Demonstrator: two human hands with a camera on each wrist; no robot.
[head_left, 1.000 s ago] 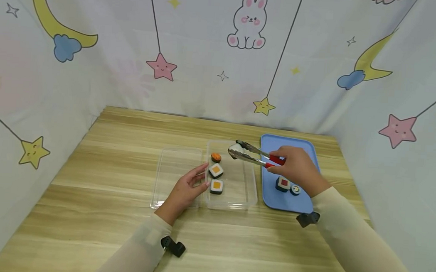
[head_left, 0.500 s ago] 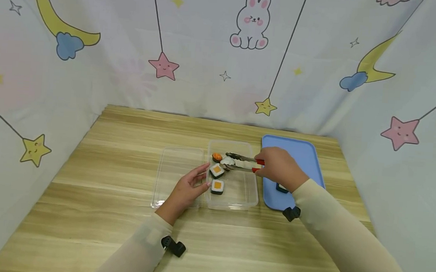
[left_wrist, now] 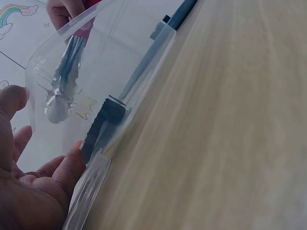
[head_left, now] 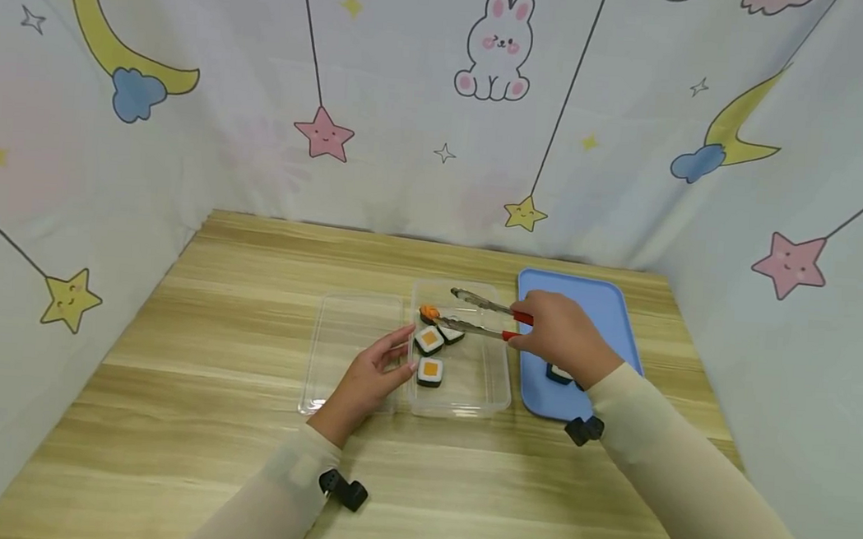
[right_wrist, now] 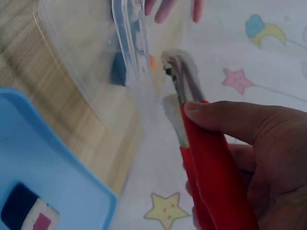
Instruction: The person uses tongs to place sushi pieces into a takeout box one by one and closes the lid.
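Behind a wooden table (head_left: 172, 385) we are seeing a white cloth (head_left: 385, 60) that is showing moons, stars and a rabbit; from the head view we are watching the left hand (head_left: 364, 378) resting its extended fingers at the near-left wall of a clear container (head_left: 504, 373), beside a clear lid (head_left: 357, 331). The right hand (head_left: 564, 331) is gripping red-handled tongs (head_left: 476, 329), whose arms are standing apart over a white-topped sushi piece (head_left: 451, 335) in the container, near an orange-topped piece (head_left: 429, 314) and two square rolls (head_left: 428, 371). From the left wrist we are seeing the tongs through the clear wall, the fingers spreading beside it. From the right wrist we are finding the thumb lying along the handle, while a red-centred roll (right_wrist: 41, 218) is sitting on a blue tray (right_wrist: 72, 191)
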